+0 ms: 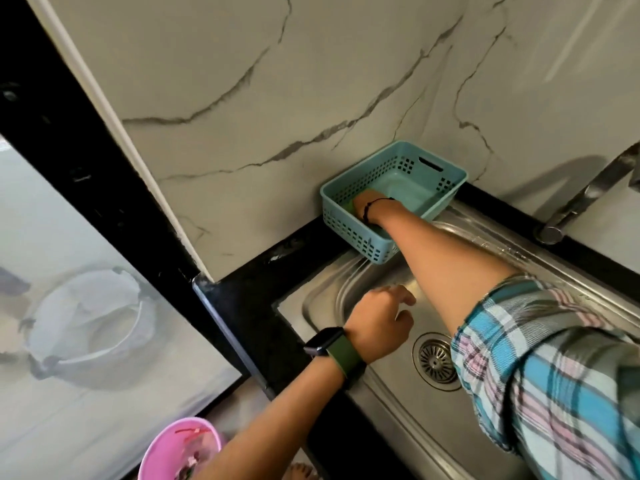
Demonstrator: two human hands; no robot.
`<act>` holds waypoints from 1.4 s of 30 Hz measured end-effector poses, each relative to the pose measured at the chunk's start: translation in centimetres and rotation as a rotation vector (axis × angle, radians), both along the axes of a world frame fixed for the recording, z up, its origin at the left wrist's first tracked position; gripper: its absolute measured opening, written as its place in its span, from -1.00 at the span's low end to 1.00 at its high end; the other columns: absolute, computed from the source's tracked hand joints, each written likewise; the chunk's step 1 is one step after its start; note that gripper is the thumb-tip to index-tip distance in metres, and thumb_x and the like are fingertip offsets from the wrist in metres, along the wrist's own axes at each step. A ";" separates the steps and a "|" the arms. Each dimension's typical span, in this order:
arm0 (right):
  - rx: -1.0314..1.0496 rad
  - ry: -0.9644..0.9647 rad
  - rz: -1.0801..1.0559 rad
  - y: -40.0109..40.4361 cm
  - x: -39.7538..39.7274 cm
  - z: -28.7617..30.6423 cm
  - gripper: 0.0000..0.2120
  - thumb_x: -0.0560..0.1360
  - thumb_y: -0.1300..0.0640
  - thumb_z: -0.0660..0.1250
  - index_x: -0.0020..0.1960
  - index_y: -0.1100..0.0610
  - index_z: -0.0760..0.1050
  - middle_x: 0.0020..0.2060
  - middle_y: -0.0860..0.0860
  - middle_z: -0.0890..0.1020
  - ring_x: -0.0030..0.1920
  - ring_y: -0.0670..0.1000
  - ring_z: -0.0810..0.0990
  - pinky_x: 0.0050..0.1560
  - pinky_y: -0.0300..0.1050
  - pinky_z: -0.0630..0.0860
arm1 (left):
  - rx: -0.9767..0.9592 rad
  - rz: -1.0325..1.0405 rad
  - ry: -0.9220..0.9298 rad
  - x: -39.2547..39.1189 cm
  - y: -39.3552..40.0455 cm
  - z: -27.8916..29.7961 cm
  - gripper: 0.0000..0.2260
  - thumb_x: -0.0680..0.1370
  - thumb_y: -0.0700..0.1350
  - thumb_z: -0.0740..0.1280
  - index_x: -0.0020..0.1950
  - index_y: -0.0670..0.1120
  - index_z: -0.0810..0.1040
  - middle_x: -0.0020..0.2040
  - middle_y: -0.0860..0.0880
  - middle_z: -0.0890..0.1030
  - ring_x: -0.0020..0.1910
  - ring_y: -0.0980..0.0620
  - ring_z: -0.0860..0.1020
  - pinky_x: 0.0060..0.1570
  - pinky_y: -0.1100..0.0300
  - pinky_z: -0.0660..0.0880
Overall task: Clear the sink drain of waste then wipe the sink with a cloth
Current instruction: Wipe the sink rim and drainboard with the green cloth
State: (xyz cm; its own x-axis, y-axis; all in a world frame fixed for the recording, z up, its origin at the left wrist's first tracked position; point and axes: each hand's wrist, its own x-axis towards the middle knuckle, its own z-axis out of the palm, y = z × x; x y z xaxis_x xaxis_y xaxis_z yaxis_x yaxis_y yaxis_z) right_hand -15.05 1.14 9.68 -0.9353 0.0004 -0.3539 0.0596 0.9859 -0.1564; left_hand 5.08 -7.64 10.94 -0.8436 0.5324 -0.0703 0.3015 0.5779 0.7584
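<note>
Fingers of the right hand [364,204] are reaching into the teal basket [446,188], grip hidden. Left hand [379,320] is hovering loosely open over the sink [391,382].

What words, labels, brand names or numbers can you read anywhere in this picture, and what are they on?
None can be read.
Watch on the left wrist: its face is dark, no digits or brand showing.
Teal basket, where the right hand reaches in: no label visible.
Sink, drain strainer and tap: no markings legible.
Pink bin: contents blurred, no print readable.
</note>
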 end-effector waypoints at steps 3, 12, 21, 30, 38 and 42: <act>-0.042 0.012 -0.039 -0.2 -0.3 -0.4 -0.67 0.57 0.19 0.04 0.23 0.28 0.42 0.22 0.26 0.50 0.16 0.22 0.50 0.18 0.05 0.41 | -0.015 0.036 0.016 -0.3 -0.3 -0.4 -0.69 0.49 -0.26 0.20 0.22 -0.18 0.49 0.23 -0.15 0.53 0.23 -0.10 0.46 0.19 0.12 0.39; -0.011 0.068 0.066 0.0 -1.6 -1.9 -0.71 0.55 0.29 0.07 0.17 0.37 0.44 0.18 0.32 0.51 0.16 0.25 0.51 0.14 0.03 0.41 | -0.044 0.164 0.032 -1.3 -0.1 -0.5 -0.72 0.48 -0.25 0.21 0.17 -0.19 0.51 0.18 -0.18 0.56 0.15 -0.13 0.52 0.12 0.08 0.46; -0.197 0.102 0.026 2.7 -1.2 5.3 -0.69 0.46 0.14 0.30 0.15 0.28 0.48 -0.02 0.18 0.52 -0.08 0.14 0.49 -0.31 -0.04 0.48 | 0.009 0.229 -0.005 -0.9 -0.9 -0.6 -0.74 0.51 -0.23 0.22 0.17 -0.13 0.53 0.16 -0.08 0.59 0.14 -0.02 0.54 -0.06 0.43 0.31; -0.843 0.278 -0.112 5.4 5.9 6.5 -0.84 0.48 0.23 0.20 -0.25 0.05 0.41 -0.31 0.04 0.48 -0.21 0.02 0.46 -0.21 -0.13 0.37 | 0.170 0.396 -0.176 -2.3 -0.8 -1.6 -0.74 0.48 -0.24 0.27 0.17 -0.15 0.47 0.13 -0.14 0.58 0.12 -0.11 0.55 0.14 0.09 0.49; -0.906 0.737 -0.352 3.6 6.1 2.2 -0.89 0.46 0.28 0.18 -0.02 0.20 0.40 -0.20 0.04 0.50 -0.15 0.05 0.46 -0.21 -0.12 0.35 | 0.000 0.251 -0.233 -5.2 1.6 -0.9 -0.52 0.49 -0.19 0.25 0.41 -0.11 0.28 0.38 -0.14 0.40 0.36 -0.12 0.37 0.30 0.13 0.32; -1.164 0.880 -0.475 5.0 6.9 -0.1 -0.82 0.45 0.38 0.18 -0.05 0.14 0.37 -0.24 -0.06 0.48 -0.17 -0.02 0.45 -0.28 -0.36 0.38 | -0.015 0.270 -0.208 -5.8 1.9 -1.1 -0.53 0.49 -0.16 0.24 0.41 -0.10 0.29 0.38 -0.14 0.41 0.35 -0.12 0.38 0.21 0.20 0.32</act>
State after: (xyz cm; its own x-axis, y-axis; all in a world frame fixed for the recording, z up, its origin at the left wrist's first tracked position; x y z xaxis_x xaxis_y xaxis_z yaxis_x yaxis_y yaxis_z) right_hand -8.13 6.10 9.60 -0.8356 0.4739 0.2780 -0.1979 0.2124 -0.9569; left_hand -0.68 -5.73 9.82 -0.9208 0.2889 -0.2619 -0.0246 0.6273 0.7784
